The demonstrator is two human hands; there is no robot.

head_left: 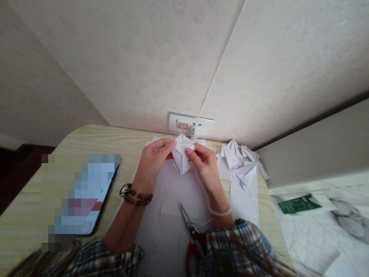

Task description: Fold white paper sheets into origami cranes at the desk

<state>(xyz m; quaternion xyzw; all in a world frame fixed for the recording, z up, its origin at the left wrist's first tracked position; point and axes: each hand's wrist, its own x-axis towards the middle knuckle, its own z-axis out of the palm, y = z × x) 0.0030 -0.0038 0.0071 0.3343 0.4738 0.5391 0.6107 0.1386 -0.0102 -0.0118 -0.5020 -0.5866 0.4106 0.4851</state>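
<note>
Between my two hands is a folded white paper piece, pointed at top and bottom with a crease down its middle. My left hand pinches its left corner between thumb and fingers. On the right side, my right hand grips it with the thumb lying on the front flap. The fingers behind the paper are partly hidden. Below it lie white paper sheets on the table. Scissors with red handles rest near my right forearm, blades pointing away from me, handles partly covered by shadow and sleeve.
Folded paper shapes and paper strips lie at the table's back right. A phone or tablet, partly blurred out, is on the left of the wooden table. A wall socket holds a white plug. A green packet lies off to the right.
</note>
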